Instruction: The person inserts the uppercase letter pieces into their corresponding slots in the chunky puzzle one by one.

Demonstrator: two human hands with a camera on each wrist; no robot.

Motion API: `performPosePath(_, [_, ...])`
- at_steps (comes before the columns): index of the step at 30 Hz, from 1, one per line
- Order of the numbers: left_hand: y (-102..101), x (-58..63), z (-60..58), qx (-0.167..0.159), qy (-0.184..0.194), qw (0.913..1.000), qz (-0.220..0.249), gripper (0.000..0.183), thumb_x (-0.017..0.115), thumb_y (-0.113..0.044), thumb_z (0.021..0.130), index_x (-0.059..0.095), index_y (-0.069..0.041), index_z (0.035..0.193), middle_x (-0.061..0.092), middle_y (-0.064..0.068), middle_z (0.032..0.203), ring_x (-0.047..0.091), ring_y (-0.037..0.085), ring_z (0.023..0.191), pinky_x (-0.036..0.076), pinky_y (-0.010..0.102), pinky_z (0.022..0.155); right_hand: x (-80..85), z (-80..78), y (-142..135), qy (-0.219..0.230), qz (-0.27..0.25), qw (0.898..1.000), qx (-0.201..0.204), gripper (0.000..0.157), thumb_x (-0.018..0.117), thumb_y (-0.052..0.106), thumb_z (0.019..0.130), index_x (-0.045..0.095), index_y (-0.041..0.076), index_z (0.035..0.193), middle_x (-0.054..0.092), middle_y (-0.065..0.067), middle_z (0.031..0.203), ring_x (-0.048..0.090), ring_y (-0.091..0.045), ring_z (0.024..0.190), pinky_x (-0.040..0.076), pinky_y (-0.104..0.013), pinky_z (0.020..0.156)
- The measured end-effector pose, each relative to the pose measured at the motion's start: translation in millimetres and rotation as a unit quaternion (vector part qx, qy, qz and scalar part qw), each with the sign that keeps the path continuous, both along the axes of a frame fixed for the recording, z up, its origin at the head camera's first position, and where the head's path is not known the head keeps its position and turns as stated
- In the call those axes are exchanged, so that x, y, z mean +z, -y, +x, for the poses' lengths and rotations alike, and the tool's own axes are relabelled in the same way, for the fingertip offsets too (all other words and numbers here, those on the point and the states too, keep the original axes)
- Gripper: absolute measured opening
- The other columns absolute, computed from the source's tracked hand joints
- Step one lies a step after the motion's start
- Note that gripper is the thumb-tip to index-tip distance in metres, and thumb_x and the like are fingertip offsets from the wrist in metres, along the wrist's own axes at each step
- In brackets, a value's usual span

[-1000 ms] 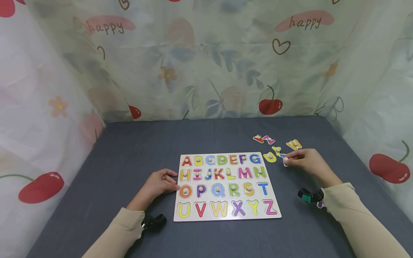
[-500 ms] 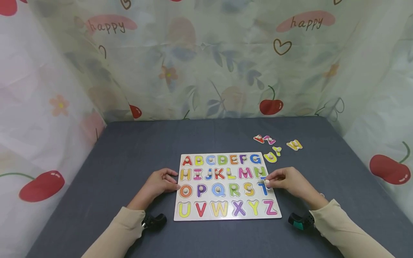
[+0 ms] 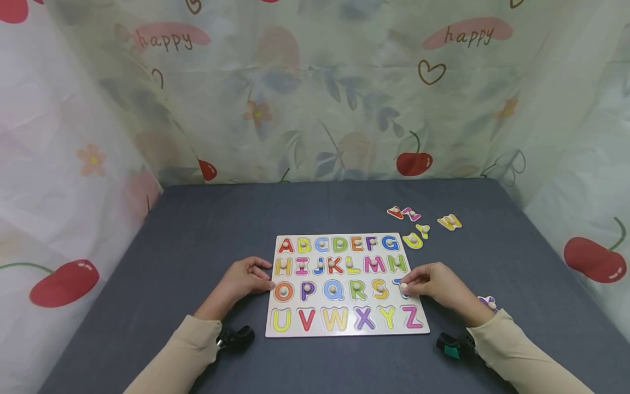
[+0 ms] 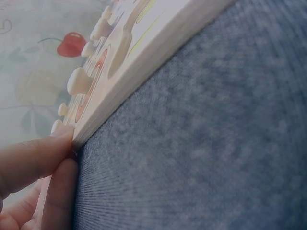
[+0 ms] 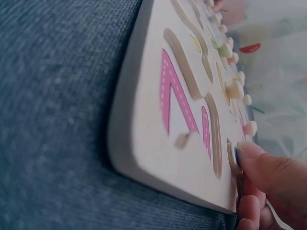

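Observation:
A white wooden alphabet puzzle board (image 3: 320,277) lies flat on the table. At its left edge is my left hand (image 3: 241,278); in the left wrist view the thumb (image 4: 45,151) is on the upper edge and a finger is against the side. My right hand (image 3: 435,285) pinches the knob of a blue letter T piece (image 3: 396,282) over the T slot at the board's right side. In the right wrist view, a blue sliver of the piece shows at the thumb tip, close against the board. Knobbed letters A through S sit in their slots; the bottom-row slots show bare printed letters.
Beyond the board's upper right corner lie loose pieces: a yellow U (image 3: 412,241), a yellow Y (image 3: 423,231), a red V (image 3: 395,212), a pink Z (image 3: 411,214) and a yellow W (image 3: 450,221). A purple piece (image 3: 487,302) lies partly behind the right wrist.
My right hand has carried the letter T piece from the loose pieces leftward and nearer, onto the board's T slot. My left hand has stayed at the board's edge.

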State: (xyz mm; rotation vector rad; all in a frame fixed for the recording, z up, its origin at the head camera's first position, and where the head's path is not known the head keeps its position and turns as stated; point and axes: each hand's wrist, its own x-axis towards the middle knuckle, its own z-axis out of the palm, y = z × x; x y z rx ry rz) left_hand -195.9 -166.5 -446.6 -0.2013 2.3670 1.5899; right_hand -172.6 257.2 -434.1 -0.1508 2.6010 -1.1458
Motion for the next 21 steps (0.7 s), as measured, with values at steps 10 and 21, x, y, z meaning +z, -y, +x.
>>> performPosePath(10, [-0.2, -3.7, -0.6, 0.003, -0.002, 1.0, -0.004, 0.047, 0.083, -0.001, 0.07, 0.061, 0.0, 0.111, 0.062, 0.007, 0.075, 0.061, 0.014, 0.066, 0.05, 0.025, 0.061, 1.2, 1.0, 4.2, 0.011, 0.015, 1.0, 0.0, 0.023, 0.08, 0.024, 0.08, 0.074, 0.007, 0.094, 0.068, 0.001, 0.076, 0.057, -0.014, 0.07, 0.041, -0.025, 0.058])
performPosePath(21, [1.1, -2.0, 0.6, -0.004, -0.005, 1.0, 0.006, 0.047, 0.083, -0.001, 0.071, 0.06, 0.001, 0.112, 0.062, 0.007, 0.075, 0.061, 0.014, 0.066, 0.051, 0.026, 0.061, 1.3, -0.8, 4.9, 0.004, 0.018, 1.0, 0.014, 0.02, 0.079, 0.021, 0.08, 0.072, 0.007, 0.092, 0.06, 0.002, 0.07, 0.052, -0.014, 0.067, 0.037, -0.024, 0.056])
